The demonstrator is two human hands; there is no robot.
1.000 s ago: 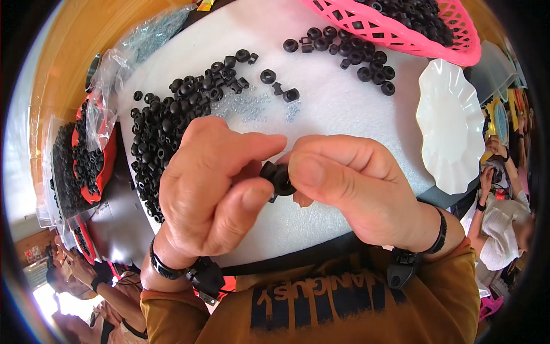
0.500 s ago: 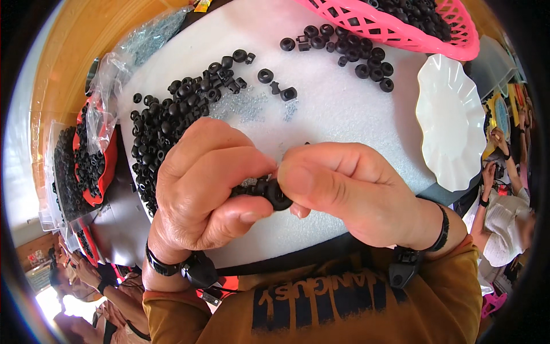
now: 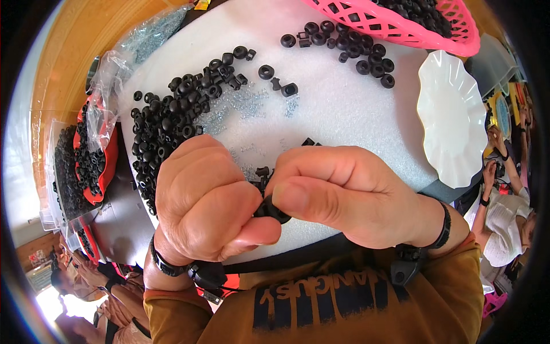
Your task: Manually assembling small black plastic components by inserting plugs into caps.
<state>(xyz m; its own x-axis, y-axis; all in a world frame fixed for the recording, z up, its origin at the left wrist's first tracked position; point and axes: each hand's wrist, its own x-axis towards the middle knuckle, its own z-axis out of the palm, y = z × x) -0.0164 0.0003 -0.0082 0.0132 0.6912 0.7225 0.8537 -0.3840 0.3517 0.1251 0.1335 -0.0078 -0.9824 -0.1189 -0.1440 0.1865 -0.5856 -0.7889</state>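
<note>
Between my two hands, held low over the white foam sheet (image 3: 355, 109), is a small black round plastic part (image 3: 274, 213). My left hand (image 3: 203, 200) is curled closed, its thumb and bent forefinger on the part's left side. From the right, my right hand (image 3: 344, 195) pinches the same part between thumb and fingers. Its far side is hidden by my fingers. More black pieces (image 3: 262, 176) show just behind my fingertips; whether they are joined to the part I cannot tell. A heap of black round parts (image 3: 172, 109) lies left, beside scattered tiny clear pieces (image 3: 246, 103).
A pink lattice basket (image 3: 395, 26) of black parts stands at the far right, with loose black parts (image 3: 358, 46) before it. A scalloped white plate (image 3: 451, 120) sits right. Left are a red tray (image 3: 109, 172) and a plastic bag (image 3: 152, 37). Other people sit at both sides.
My left hand has curled tighter and turned, its thumb now lower. The black part has shifted slightly down and left, and more black pieces now show behind my fingers.
</note>
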